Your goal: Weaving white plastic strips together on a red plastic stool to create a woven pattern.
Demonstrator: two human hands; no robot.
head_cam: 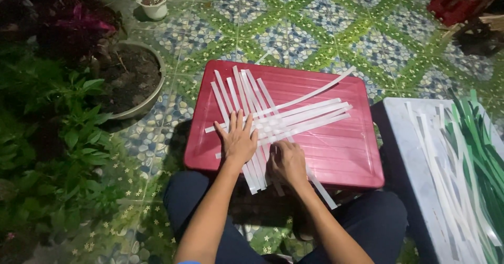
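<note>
Your left hand lies flat, open on the strips, your right hand at 3 o'clock pinches one; they look light, floppy—grip near crossings.

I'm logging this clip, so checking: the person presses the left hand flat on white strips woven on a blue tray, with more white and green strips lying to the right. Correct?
Not quite: the tray is red, not blue, as the head view shows. The rest holds: the left hand lies flat on the woven white strips, the right hand works beside it, and spare white and green strips lie to the right.
</note>
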